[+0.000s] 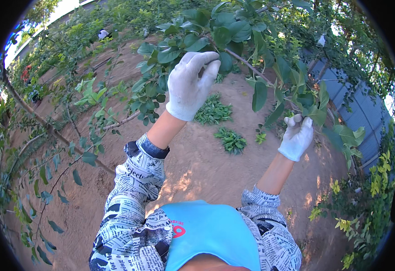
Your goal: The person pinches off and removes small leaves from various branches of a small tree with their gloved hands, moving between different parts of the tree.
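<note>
My left hand, in a white knit glove, is raised beside a leafy tree branch. Its thumb and forefinger nearly meet in front of a round green leaf; whether they pinch anything is hard to see. To the right and lower, my right hand, gloved likewise, has its fingers closed on the outer part of the same branch, among large drooping leaves. The leaves partly cover those fingertips. The branch slopes down from the upper middle towards my right hand.
Bare soil lies below, with low green plants in it. A thick bare branch crosses the left side, with thin leafy twigs hanging under it. On the right stand a blue-grey panel fence and yellow-green shrubs.
</note>
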Tool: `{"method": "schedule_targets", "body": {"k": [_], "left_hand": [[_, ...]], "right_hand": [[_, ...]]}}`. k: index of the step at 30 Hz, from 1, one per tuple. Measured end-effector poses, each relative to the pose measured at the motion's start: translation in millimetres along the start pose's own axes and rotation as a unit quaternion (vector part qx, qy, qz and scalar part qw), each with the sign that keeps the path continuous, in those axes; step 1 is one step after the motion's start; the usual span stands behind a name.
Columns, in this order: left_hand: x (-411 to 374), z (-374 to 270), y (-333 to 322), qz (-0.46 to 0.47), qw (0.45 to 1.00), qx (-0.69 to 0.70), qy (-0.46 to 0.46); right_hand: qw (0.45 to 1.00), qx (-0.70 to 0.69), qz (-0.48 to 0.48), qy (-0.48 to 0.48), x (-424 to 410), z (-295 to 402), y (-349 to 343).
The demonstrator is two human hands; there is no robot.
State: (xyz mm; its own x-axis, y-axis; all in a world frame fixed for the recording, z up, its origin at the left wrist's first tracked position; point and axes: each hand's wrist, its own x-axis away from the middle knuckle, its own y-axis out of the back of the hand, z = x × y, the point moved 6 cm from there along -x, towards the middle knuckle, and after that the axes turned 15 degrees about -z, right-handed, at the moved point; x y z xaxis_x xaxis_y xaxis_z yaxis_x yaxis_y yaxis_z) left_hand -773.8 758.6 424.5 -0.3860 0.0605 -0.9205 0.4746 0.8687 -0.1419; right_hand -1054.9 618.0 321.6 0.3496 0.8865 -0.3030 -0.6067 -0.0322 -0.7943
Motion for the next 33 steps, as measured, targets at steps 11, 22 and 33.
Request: {"method": "schedule_targets", "body": {"k": [11, 22, 33], "left_hand": [[-3, 11, -19, -0.045, 0.994, -0.090, -0.047], [50, -8, 4, 0.022, 0.996, -0.041, -0.073], [172, 19, 124, 0.200, 0.962, -0.142, 0.117]], "right_hand": [[1.000, 0.009, -0.010, 0.002, 20, -3, 18], [0.999, -0.008, 0.027, -0.016, 23, -5, 18], [0.983, -0.068, 0.170, -0.014, 10, 25, 3]]}}
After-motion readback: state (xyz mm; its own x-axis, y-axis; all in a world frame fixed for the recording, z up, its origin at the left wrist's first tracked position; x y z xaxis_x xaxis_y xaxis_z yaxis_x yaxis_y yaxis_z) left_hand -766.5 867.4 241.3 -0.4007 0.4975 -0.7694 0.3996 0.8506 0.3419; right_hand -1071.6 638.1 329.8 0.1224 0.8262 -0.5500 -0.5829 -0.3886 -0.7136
